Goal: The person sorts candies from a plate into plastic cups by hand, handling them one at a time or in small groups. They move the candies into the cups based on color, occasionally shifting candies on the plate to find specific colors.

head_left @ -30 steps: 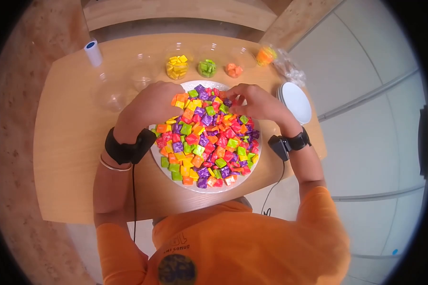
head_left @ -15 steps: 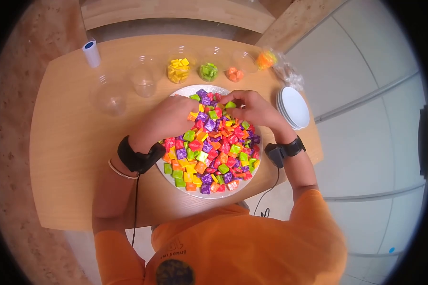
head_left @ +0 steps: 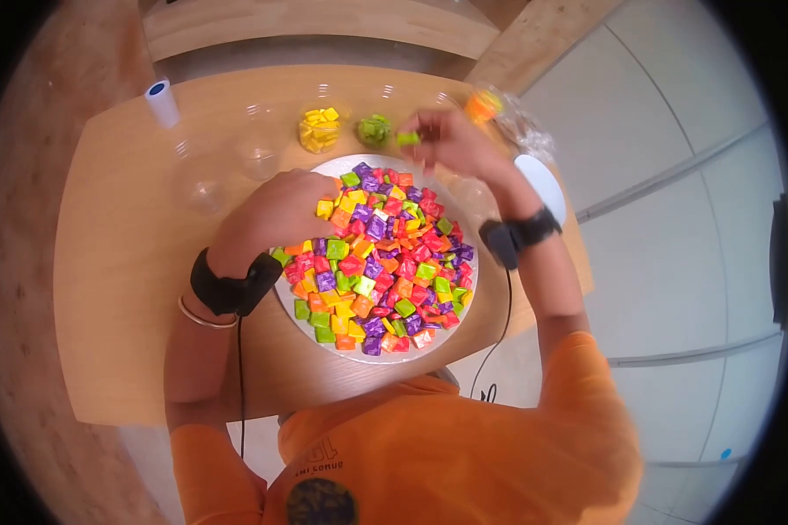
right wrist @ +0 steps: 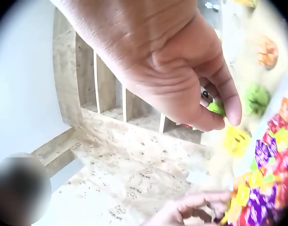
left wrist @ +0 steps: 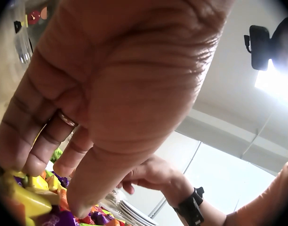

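Note:
A round white plate [head_left: 291, 308] bears a heap of wrapped square candies [head_left: 385, 262] in red, purple, orange, yellow and green. My right hand [head_left: 455, 144] is raised past the plate's far right edge. Its thumb and finger pinch a green candy [right wrist: 217, 108], close to the clear cup of green candies [head_left: 375, 131]. My left hand [head_left: 284, 210] is at the heap's far left side. In the left wrist view its fingers [left wrist: 38, 162] point down at the candies, thumb apart from them, with no candy seen in its grasp.
Left of the green cup stands a clear cup of yellow candies [head_left: 319, 133], then clear cups [head_left: 258, 156] without candies. A white roll [head_left: 162, 105] is at the far left corner. Stacked white dishes [head_left: 541, 188] and a crumpled clear bag [head_left: 525, 131] lie at the right.
My right hand has lifted a green candy off the heap and moved away from me toward the cups. The left hand moved right, then back left over the heap's far left side.

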Demonstrator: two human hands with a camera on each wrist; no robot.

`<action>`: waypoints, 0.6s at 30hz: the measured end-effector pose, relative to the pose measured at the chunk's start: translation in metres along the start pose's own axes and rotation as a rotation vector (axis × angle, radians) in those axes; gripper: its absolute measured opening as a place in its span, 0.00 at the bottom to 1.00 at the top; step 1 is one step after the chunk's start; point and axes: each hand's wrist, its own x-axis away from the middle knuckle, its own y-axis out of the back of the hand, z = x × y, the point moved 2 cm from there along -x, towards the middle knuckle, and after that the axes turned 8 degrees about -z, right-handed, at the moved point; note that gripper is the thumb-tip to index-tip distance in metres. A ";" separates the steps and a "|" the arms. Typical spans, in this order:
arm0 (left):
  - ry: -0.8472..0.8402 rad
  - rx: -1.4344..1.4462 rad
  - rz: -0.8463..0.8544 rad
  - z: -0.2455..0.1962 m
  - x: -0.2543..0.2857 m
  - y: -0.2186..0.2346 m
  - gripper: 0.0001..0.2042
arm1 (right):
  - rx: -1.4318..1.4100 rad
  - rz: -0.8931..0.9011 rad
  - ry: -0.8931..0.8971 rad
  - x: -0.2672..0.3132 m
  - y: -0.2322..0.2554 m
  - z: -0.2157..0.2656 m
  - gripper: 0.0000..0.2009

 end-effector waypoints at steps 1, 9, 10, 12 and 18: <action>-0.047 -0.042 -0.025 0.004 0.000 -0.002 0.23 | 0.107 -0.073 0.025 -0.011 0.012 0.009 0.14; -0.063 -0.083 -0.033 0.011 0.024 0.029 0.29 | 0.163 -0.282 0.115 -0.034 0.034 0.010 0.15; -0.049 -0.053 0.002 0.017 0.025 0.029 0.31 | 0.137 -0.221 0.086 -0.026 0.028 0.009 0.16; -0.027 -0.014 0.040 0.023 0.024 0.028 0.32 | 0.099 0.082 0.062 0.013 -0.005 0.028 0.18; -0.027 -0.084 0.189 0.017 0.021 0.015 0.33 | 0.395 0.303 0.448 0.075 -0.075 0.051 0.21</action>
